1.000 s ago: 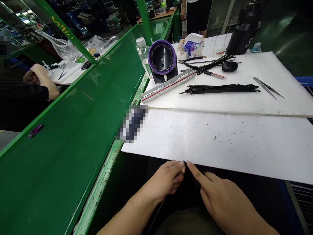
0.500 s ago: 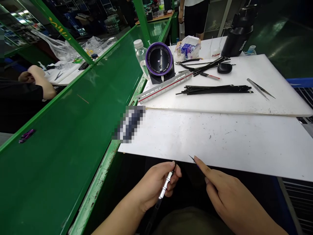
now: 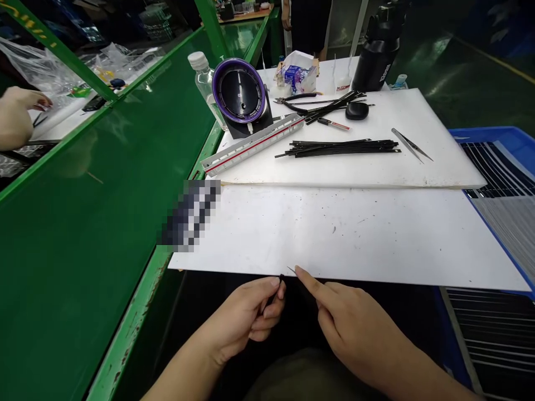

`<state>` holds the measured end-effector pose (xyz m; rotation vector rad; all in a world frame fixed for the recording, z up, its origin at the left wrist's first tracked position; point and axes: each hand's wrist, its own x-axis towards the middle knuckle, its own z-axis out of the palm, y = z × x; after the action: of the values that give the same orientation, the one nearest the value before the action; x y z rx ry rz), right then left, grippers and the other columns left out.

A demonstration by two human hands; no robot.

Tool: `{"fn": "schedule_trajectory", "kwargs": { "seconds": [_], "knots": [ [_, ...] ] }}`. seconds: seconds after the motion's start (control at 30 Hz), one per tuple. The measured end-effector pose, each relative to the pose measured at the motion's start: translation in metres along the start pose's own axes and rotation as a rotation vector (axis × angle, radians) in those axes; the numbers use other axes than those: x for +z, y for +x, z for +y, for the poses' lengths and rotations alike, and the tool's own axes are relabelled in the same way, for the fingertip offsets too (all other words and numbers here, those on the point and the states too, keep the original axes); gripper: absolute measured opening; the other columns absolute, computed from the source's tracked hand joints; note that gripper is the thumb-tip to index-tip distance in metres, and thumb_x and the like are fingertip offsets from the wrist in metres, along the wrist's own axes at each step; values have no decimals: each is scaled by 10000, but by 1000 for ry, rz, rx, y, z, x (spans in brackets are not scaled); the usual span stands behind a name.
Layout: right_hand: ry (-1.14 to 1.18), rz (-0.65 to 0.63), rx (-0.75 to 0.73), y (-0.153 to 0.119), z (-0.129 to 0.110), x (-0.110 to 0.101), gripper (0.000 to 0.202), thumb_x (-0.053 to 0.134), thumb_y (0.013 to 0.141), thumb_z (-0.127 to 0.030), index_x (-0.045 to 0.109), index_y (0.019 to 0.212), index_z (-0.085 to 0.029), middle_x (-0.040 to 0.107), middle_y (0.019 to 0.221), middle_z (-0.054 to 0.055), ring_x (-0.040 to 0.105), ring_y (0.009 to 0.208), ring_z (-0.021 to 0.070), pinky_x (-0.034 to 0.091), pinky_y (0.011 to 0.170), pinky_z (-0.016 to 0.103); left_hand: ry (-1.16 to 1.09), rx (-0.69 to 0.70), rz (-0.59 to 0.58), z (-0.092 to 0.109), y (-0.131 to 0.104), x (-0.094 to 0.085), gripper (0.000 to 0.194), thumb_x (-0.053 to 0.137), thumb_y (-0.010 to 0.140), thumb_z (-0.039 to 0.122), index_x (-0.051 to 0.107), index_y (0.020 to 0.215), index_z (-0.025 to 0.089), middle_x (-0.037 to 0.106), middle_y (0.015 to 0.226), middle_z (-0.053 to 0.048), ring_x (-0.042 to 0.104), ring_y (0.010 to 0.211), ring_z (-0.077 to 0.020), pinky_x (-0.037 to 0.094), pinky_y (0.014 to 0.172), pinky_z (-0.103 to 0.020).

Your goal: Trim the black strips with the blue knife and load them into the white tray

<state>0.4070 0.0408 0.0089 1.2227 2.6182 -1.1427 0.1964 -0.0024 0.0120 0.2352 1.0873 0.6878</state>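
My left hand (image 3: 251, 312) is closed below the front edge of the white board (image 3: 359, 239). Between its thumb and forefinger is the tip of a black strip (image 3: 281, 277); the rest of the strip is hidden by the hand and the dark background. My right hand (image 3: 355, 317) is also closed, with its forefinger stretched along a thin, sharp-pointed tool (image 3: 291, 270). Only the tool's dark tip shows, close to the strip's end and pointing left; contact is not clear. On the raised white mat (image 3: 376, 172) lies a bundle of black strips (image 3: 338, 147).
Tweezers (image 3: 412, 146), pliers (image 3: 296, 102), a black mouse-shaped object (image 3: 356, 110) and a slotted silver bar (image 3: 254, 146) lie on the mat. A purple-rimmed round device (image 3: 240, 92) stands left. Blue crates (image 3: 518, 133) are right. Beyond the green partition (image 3: 83, 223) is another person's hand (image 3: 20, 108).
The view has turned right, shifting the table leftward. My right hand has brought the tool tip closer to my left hand. The strip's silver-marked length, visible earlier, is now out of sight.
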Motion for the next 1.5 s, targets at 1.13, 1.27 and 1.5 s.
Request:
{"fn": "schedule_trajectory", "kwargs": {
  "seconds": [1.13,1.27,1.5],
  "knots": [
    [-120,1,-67,7,-10,-5,637,372,901,-153,305,1507,-337,632,731,6,577,594,175,309,530,281,124,24,188,-2,4,12,320,540,877,474,484,770,178,337,531,86,171,425,-34,93,376,-154],
    [-169,17,-78,5,-13,-3,639,368,898,-148,300,1513,-309,627,730,12,560,559,170,295,510,283,139,41,212,-3,5,14,315,538,875,474,478,775,181,332,531,89,161,426,-34,89,378,-155],
    [-44,-8,-39,2,-12,-5,635,359,911,-162,279,1516,-336,658,798,25,610,656,181,404,603,287,146,62,230,-5,3,18,322,534,873,471,459,748,184,329,526,90,164,423,-35,109,376,-154]
  ]
}}
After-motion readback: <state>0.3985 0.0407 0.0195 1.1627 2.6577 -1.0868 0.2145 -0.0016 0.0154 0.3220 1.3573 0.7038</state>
